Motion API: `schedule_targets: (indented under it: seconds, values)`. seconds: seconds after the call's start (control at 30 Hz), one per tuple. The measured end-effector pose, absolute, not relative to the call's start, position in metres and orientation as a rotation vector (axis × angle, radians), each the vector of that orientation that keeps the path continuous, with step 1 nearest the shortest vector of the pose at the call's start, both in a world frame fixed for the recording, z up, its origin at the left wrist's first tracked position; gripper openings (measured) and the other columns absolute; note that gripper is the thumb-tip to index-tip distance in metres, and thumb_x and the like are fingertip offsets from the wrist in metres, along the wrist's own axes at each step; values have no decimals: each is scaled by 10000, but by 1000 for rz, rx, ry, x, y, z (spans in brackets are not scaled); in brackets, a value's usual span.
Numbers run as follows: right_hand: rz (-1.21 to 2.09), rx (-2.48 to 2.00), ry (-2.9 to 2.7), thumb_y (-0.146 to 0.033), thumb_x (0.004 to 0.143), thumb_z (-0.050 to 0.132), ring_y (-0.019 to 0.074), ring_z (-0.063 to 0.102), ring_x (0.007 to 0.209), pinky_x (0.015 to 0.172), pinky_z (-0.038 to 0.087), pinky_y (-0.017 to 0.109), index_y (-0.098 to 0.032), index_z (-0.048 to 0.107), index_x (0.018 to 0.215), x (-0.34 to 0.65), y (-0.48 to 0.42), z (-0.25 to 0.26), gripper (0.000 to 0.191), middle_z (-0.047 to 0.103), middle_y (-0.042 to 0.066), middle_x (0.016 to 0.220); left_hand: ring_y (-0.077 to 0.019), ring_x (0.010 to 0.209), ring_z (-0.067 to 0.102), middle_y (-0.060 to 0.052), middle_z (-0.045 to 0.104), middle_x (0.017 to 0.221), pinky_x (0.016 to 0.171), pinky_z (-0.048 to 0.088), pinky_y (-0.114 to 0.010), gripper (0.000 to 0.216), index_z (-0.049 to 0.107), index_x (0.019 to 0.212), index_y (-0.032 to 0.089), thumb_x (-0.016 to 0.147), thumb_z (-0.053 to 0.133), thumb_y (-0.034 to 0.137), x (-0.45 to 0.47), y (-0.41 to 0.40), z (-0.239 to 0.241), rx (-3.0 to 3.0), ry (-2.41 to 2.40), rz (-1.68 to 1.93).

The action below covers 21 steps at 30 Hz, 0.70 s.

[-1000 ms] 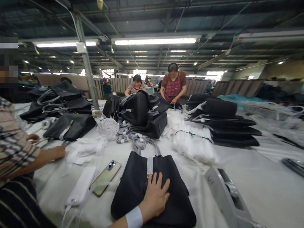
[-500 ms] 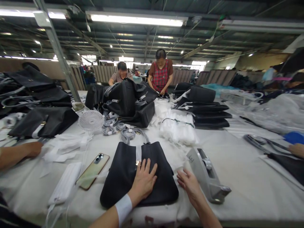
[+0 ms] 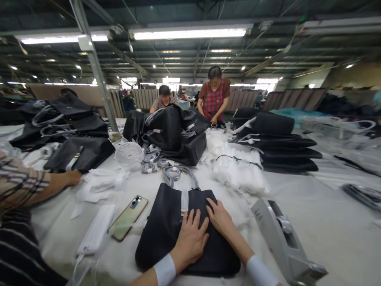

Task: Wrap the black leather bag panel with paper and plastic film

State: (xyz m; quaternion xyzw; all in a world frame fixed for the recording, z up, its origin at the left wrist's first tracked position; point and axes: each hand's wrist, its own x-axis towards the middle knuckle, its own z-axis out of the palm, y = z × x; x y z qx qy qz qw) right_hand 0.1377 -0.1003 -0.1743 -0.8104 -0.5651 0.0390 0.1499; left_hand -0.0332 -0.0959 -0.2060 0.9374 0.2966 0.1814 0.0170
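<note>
At six o'clock on the white surface [image 3: 312,222] lies a black handbag [image 3: 166,234], flat on its side. Both hands press it flat, fingers spread and gripping nothing: left hand [image 3: 190,240] on its middle, right hand [image 3: 222,218] at one o'clock from it, touching. A phone [image 3: 128,217] lies at nine o'clock and a tape dispenser [image 3: 282,238] at three, both off the bag.

Left hand [image 3: 190,238] and right hand [image 3: 220,216] lie flat, side by side.

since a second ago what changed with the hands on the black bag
The right hand came into view and moved left from the table by the tape dispenser onto the black bag, beside the left hand. The left hand stayed flat on the bag; the phone stayed put.
</note>
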Motion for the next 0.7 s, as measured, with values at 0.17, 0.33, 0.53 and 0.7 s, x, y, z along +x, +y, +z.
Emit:
schedule_targets:
  seconds: [0.17,0.33,0.53,0.7]
  values:
    - [117,-2353,-1572,-245,969,336,208,666,949,810,504,290,-228,520,1354,143,-117,-186,427,617,116,1166,-359,1356,359,-111,354,1512,1098,284,-606,527,308,1466,329,953,406,401,-31,-97,-216,2932,884,498]
    - [142,-2340,-1430,-244,966,318,194,658,993,833,496,269,-246,540,1330,140,-130,-191,426,622,88,1197,-438,1271,451,-206,421,1447,1006,376,-633,609,405,1427,258,871,566,445,-20,-91,-182,2923,816,-35]
    - [212,-2207,-1323,-274,935,344,205,628,1084,913,482,289,-232,517,1354,146,-130,-198,455,618,78,1244,-378,1175,561,-143,600,1285,973,408,-634,444,530,1323,308,913,497,477,-11,-60,-138,2921,604,-75]
    - [268,-2102,-1261,-320,914,347,232,572,1183,992,450,353,-211,463,1405,151,-133,-211,516,575,83,1338,-416,1295,435,-99,435,1451,965,427,-676,581,349,1421,439,880,523,561,-13,-39,-218,3015,529,154]
